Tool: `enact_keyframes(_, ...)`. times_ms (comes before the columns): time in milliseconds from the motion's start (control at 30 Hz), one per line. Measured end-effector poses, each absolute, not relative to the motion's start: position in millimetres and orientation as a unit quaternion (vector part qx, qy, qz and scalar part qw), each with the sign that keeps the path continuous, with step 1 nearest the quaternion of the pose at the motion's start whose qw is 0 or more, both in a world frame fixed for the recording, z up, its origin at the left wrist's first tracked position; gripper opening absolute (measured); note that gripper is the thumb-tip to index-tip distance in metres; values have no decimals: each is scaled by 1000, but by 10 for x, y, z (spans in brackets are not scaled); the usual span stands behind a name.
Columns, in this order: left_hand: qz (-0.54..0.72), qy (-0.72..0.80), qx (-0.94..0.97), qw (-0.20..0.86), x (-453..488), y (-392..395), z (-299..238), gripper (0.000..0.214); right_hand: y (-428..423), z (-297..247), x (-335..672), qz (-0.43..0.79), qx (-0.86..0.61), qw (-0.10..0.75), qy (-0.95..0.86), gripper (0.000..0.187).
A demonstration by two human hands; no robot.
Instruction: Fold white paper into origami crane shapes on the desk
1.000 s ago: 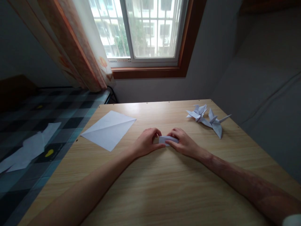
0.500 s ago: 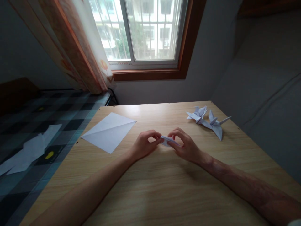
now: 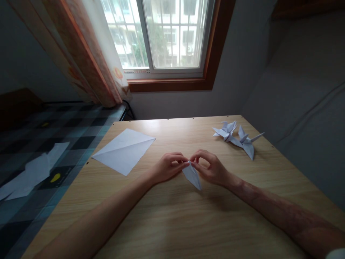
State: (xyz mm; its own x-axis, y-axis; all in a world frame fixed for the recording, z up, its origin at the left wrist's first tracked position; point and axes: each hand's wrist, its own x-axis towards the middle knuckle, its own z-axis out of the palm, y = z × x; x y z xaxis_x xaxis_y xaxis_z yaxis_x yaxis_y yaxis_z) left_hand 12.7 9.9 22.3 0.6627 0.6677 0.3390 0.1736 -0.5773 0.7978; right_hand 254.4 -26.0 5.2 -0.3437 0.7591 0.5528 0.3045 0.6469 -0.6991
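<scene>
folded white paper piece (image 3: 193, 178) mid-desk (image 3: 167, 216), between both hands. left hand (image 3: 169, 167) and right hand (image 3: 212, 168) each pinch narrowly at its far tip, neither clearly nearer. from that grip the body points toward the near side, long axis slanting slightly right; whether the near tip touches the desk, cannot tell. writing: printed strip on the window frame (image 3: 137, 72), too small to read. no brand legible.
</scene>
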Motion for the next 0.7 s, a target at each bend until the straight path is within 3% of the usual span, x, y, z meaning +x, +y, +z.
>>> enact_keyframes(700,262,233,845,405,144,93,172,39,-231,54,2586,404,-373,375,-747,4)
